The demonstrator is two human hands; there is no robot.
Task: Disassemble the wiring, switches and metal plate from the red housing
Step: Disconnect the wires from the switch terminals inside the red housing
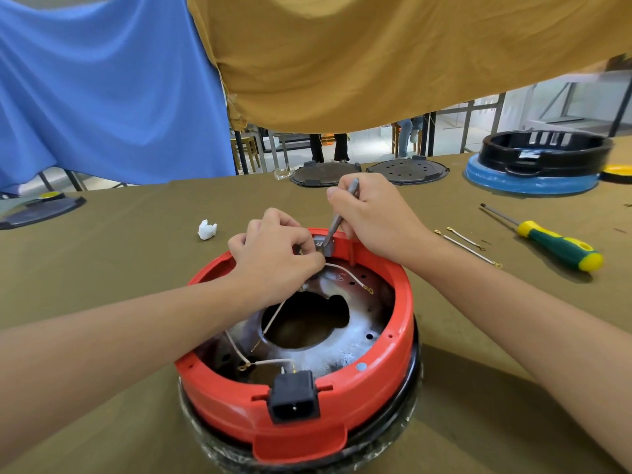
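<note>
Red housing: glossy smooth plastic; inner metal plate: dull, whitish and stained; black socket at 6 o'clock: matt plastic; table cover: matt olive cloth; screwdriver at 2 o'clock: bright metal shaft, glossy green-yellow handle.

An olive-clothed table carries the red housing near, a screwdriver right, and black lids far.

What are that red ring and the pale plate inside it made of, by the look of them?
The red housing looks like moulded plastic: smooth, glossy, with formed tabs and ribs. The metal plate inside seems to be thin sheet metal, perhaps aluminium: dull silvery grey, punched holes, whitish and dark staining. The exact alloy cannot be told.
</note>
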